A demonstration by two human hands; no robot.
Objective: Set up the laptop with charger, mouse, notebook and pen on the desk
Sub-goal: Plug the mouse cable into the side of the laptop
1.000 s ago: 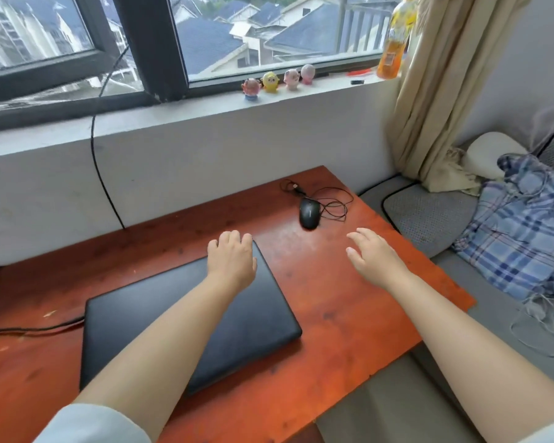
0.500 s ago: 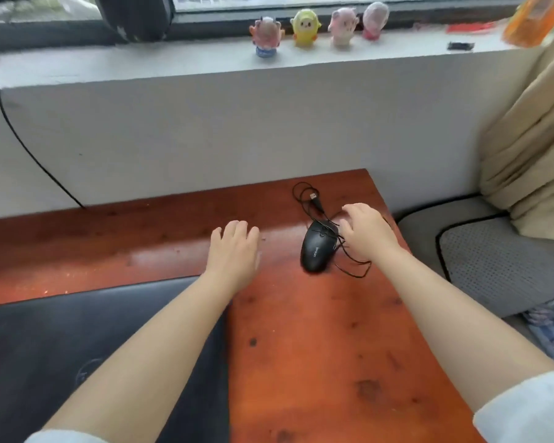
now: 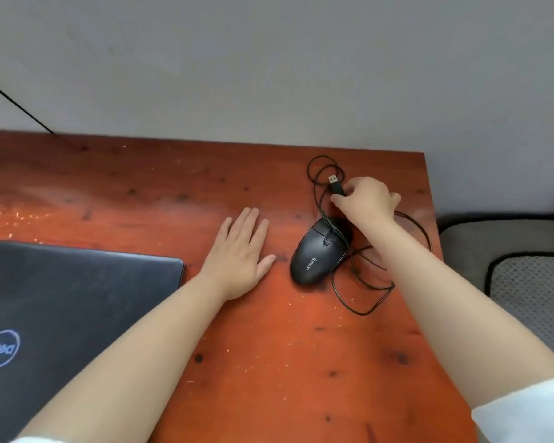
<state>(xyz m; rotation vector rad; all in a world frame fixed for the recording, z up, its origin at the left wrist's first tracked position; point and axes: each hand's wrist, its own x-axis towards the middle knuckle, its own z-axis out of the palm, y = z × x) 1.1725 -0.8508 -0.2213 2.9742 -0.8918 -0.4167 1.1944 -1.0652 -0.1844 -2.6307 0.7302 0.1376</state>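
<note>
A closed black laptop (image 3: 71,302) lies at the left of the red-brown wooden desk (image 3: 269,362). A black wired mouse (image 3: 315,254) sits at the right, its thin cable (image 3: 362,298) looped loosely around it. My right hand (image 3: 367,199) is beyond the mouse, fingers pinched on the cable just behind the USB plug (image 3: 335,183), whose metal tip sticks out to the upper left. My left hand (image 3: 240,251) lies flat, palm down, on the desk between laptop and mouse, holding nothing. No charger, notebook or pen shows.
A grey wall (image 3: 269,65) runs along the desk's far edge, with a thin black wire (image 3: 16,105) slanting down it at the left. Past the desk's right edge lies a grey cushion with black piping (image 3: 531,282).
The view has tilted down and closer to the desk. My right hand moved past the mouse and pinched the cable near the USB plug. My left hand slid off the laptop onto the wood.
</note>
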